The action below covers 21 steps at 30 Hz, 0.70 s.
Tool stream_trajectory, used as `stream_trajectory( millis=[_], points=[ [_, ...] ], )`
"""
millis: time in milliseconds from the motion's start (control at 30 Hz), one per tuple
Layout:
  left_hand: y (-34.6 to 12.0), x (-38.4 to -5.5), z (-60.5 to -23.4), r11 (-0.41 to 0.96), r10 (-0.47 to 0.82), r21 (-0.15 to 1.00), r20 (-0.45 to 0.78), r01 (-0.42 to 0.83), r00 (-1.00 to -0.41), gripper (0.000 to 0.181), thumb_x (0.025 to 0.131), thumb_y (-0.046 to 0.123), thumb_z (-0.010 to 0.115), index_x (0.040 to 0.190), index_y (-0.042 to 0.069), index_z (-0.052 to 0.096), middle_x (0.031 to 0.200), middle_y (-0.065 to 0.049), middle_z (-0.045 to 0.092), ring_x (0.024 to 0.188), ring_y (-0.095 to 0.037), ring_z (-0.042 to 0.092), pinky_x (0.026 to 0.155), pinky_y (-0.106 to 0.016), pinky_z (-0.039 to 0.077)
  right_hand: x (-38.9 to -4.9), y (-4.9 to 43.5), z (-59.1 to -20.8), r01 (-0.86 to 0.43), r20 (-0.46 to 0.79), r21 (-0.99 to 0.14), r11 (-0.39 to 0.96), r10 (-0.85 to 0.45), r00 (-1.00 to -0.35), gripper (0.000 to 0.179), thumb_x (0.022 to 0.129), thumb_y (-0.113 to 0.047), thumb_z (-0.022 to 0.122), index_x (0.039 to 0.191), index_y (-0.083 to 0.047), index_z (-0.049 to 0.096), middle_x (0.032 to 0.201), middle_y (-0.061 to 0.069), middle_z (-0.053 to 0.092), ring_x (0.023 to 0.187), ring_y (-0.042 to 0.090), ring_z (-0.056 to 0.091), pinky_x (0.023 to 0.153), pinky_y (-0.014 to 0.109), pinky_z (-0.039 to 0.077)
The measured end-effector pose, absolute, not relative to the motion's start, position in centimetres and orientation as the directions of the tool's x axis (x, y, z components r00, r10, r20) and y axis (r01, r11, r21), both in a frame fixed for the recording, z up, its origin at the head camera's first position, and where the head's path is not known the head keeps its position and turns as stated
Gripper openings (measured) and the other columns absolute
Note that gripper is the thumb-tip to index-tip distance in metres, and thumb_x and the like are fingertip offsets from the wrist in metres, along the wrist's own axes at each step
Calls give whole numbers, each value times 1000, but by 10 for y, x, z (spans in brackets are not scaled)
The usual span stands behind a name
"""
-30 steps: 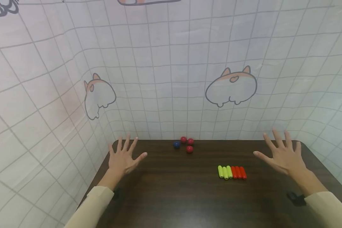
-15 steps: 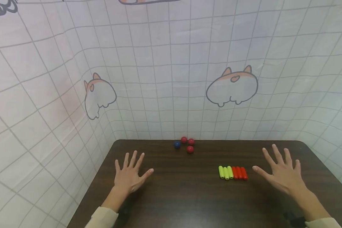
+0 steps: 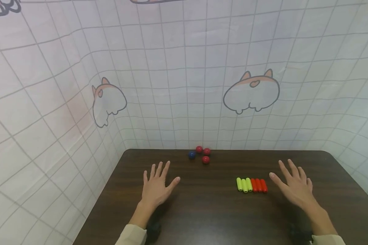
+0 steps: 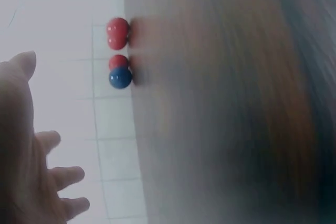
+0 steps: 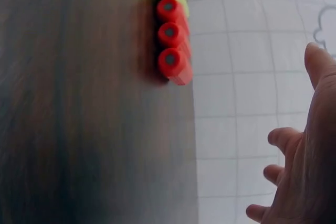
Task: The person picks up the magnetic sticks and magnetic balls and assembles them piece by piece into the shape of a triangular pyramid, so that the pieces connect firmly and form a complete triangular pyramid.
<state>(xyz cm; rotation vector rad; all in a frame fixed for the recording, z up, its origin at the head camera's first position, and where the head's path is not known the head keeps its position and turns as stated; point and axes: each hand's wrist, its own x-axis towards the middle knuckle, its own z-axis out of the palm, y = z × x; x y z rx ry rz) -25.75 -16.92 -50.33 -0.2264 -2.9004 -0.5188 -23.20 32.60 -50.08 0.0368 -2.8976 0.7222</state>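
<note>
Three yellow-green cylinders (image 3: pixel 244 185) and three red cylinders (image 3: pixel 259 185) lie side by side on the dark brown wood-grained surface (image 3: pixel 208 217) in the head view, right of centre. Just right of them is the right hand (image 3: pixel 296 188), its fingers spread; the left hand (image 3: pixel 154 192), also spread, is at left, nearer than three glossy red balls (image 3: pixel 205 160) and one blue ball (image 3: pixel 192 155) by the far edge. The left wrist view shows that hand's fingers wide, holding nothing. In the right wrist view, separated fingers stand apart from the cylinders.
</note>
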Motion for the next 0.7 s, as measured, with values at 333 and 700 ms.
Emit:
stream_trajectory(
  millis=[333, 700],
  points=[
    [-137, -279, -500, 756, 121, 569, 365, 323, -923, 66, 98, 44, 66, 155, 20, 43, 148, -15, 57, 138, -39, 52, 113, -65, 35, -248, 323, -501, -56, 63, -634, 771, -20, -998, 73, 109, -52, 26, 165, -10, 4, 161, 39, 9, 134, 76, 12, 90, 91, 14],
    [-108, -312, -515, 494, 86, 802, 339, 336, -937, 53, 94, 22, 73, 143, 13, 58, 121, -19, 70, 112, -34, 66, 92, -53, 52, -255, 315, -502, -94, 24, -729, 678, -112, -993, 71, 111, -45, 33, 162, 1, 14, 150, 41, 34, 135, 67, 28, 100, 82, 25]
  ],
)
